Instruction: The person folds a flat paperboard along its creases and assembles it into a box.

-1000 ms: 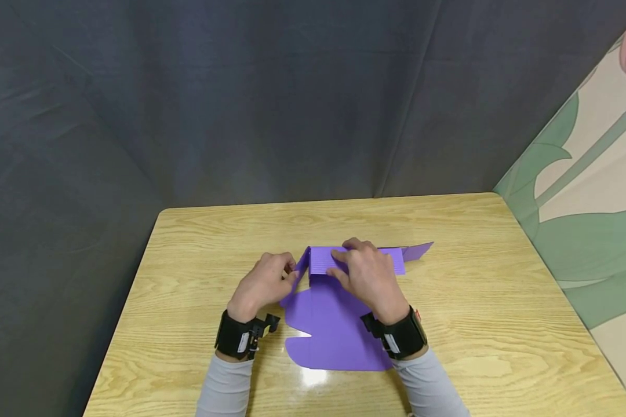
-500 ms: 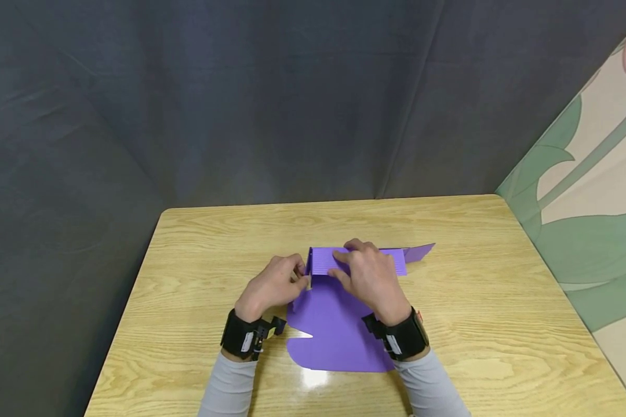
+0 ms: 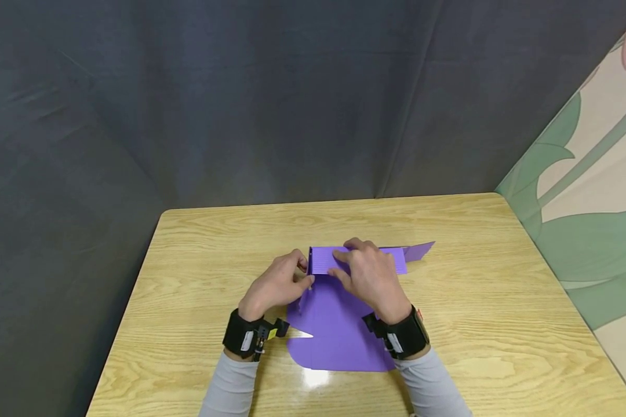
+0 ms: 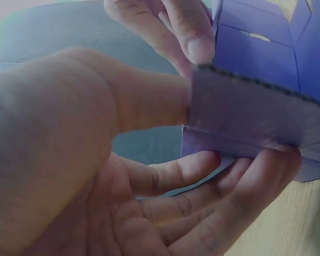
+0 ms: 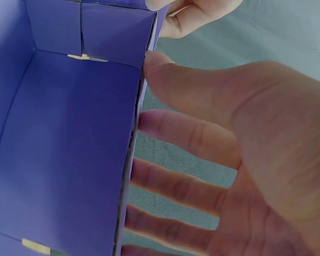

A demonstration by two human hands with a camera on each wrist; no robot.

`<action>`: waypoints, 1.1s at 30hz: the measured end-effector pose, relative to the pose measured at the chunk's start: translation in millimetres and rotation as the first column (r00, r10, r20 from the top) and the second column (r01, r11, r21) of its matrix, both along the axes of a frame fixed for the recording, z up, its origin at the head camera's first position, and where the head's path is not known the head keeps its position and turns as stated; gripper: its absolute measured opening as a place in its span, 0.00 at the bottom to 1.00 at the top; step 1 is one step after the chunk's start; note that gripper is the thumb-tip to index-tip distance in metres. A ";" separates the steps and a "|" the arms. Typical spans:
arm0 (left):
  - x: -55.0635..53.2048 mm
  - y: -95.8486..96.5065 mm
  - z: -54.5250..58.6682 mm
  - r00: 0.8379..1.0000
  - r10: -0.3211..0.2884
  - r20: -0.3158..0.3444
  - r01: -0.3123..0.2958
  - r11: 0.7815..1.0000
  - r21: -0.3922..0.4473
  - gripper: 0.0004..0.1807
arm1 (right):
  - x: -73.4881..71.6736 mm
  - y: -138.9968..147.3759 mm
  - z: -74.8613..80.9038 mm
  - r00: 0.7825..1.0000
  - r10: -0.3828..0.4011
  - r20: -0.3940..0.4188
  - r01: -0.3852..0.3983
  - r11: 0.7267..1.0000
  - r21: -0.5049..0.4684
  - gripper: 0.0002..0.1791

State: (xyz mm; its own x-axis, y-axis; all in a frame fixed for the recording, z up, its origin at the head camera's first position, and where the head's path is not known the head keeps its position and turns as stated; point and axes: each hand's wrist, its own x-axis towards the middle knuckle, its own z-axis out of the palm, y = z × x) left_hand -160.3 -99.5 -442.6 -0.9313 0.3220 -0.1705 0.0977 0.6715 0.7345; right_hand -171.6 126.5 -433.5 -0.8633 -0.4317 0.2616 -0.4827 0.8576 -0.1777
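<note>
A partly folded purple cardboard box lies on the wooden table, its near panel flat and its far wall raised. At the left end my left hand pinches the small side wall, thumb at its top edge and fingers against its outer face. My right hand grips the far wall; in the right wrist view the thumb lies at the upper edge and the fingers spread along the outside. Inside, the folded end flaps meet the floor beside a small slot.
Another purple flap sticks out to the right past the far wall. The table extends on both sides of the box. Behind it hangs a dark curtain, and a flower-patterned wall borders the right side.
My left hand has moved a little right, bringing the left flap from an outward slant to upright against the end of the far wall. The right hand has stayed in place.
</note>
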 end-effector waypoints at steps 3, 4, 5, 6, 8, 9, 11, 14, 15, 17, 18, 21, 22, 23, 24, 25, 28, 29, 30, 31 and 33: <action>-0.2 0.9 0.0 1.000 0.003 -0.012 -0.003 1.000 0.001 0.11 | 0.0 0.5 -0.8 1.000 0.002 -0.006 -0.002 1.000 0.000 0.23; 0.0 1.4 0.0 1.000 0.005 -0.015 -0.005 1.000 0.003 0.11 | 0.4 0.7 -0.6 1.000 0.004 -0.008 -0.004 1.000 0.000 0.23; 0.2 1.9 0.1 1.000 0.007 -0.018 -0.007 1.000 0.003 0.12 | 0.6 1.0 -0.7 1.000 0.006 -0.009 -0.006 1.000 0.000 0.23; 0.3 2.3 0.0 1.000 0.007 -0.021 -0.007 1.000 0.004 0.13 | 1.0 1.4 -0.8 1.000 0.008 -0.009 -0.008 1.000 0.001 0.24; 0.4 3.1 -0.7 1.000 0.011 -0.024 -0.011 1.000 0.007 0.14 | 1.8 2.3 -1.1 1.000 0.014 -0.008 -0.014 1.000 0.009 0.24; 0.3 3.4 -1.2 1.000 0.015 -0.025 -0.015 1.000 0.008 0.15 | 2.2 2.7 -0.8 1.000 0.018 -0.004 -0.018 1.000 0.014 0.24; 0.3 4.0 -1.5 0.999 0.022 -0.030 -0.021 1.000 0.010 0.16 | 2.7 3.4 -0.7 1.000 0.025 0.001 -0.025 0.999 0.024 0.24; 0.1 5.6 -1.0 0.998 0.033 -0.047 -0.032 0.999 0.013 0.17 | 2.8 3.9 0.0 0.999 0.034 0.004 -0.034 0.999 0.038 0.22; 0.0 6.1 -1.0 0.998 0.038 -0.053 -0.037 0.999 0.012 0.18 | 2.8 3.7 0.5 0.999 0.036 0.004 -0.037 0.999 0.038 0.22; 0.2 7.4 -0.7 0.997 0.047 -0.066 -0.046 0.999 0.010 0.18 | 2.7 3.4 1.3 0.999 0.039 0.006 -0.039 0.998 0.039 0.21; 0.4 8.1 -0.8 0.996 0.051 -0.075 -0.051 0.999 0.006 0.17 | 2.6 3.4 1.8 0.999 0.041 0.009 -0.041 0.998 0.040 0.21; 1.1 10.1 -1.0 0.993 0.064 -0.101 -0.064 0.998 0.002 0.17 | 2.6 3.1 3.0 0.999 0.044 0.017 -0.044 0.998 0.044 0.21; 1.3 10.8 -1.0 0.992 0.066 -0.109 -0.066 0.998 0.001 0.17 | 2.5 3.2 3.2 0.999 0.044 0.020 -0.045 0.998 0.047 0.21; 1.2 11.2 -1.2 0.991 0.065 -0.116 -0.065 0.998 0.002 0.17 | 2.3 3.3 3.3 0.999 0.046 0.020 -0.047 0.998 0.049 0.21; 1.1 11.4 -1.2 0.991 0.061 -0.121 -0.061 0.998 0.003 0.17 | 2.2 3.6 3.3 0.999 0.047 0.021 -0.048 0.998 0.048 0.21; 0.7 11.0 -1.4 0.992 0.055 -0.115 -0.054 0.998 0.010 0.18 | 1.9 3.9 3.5 0.999 0.048 0.021 -0.049 0.998 0.049 0.21; -1.2 6.1 -1.5 0.998 0.022 -0.061 -0.019 0.998 0.054 0.17 | 1.3 5.4 3.6 0.999 0.047 0.026 -0.048 0.998 0.051 0.21; -1.9 3.4 -1.3 0.999 0.006 -0.034 -0.003 0.997 0.076 0.18 | 1.3 6.0 3.6 0.999 0.045 0.029 -0.047 0.998 0.051 0.21; -2.6 0.3 -1.2 1.000 -0.013 -0.003 0.013 0.995 0.099 0.18 | 1.2 6.5 3.7 0.999 0.043 0.032 -0.044 0.998 0.051 0.22; -3.3 -2.9 -0.9 0.999 -0.032 0.027 0.028 0.992 0.120 0.20 | 1.2 7.0 3.8 0.999 0.041 0.035 -0.043 0.998 0.051 0.22; -4.5 -8.8 -0.4 0.994 -0.076 0.078 0.063 0.986 0.156 0.25 | 1.3 7.7 3.7 0.998 0.040 0.037 -0.042 0.998 0.051 0.22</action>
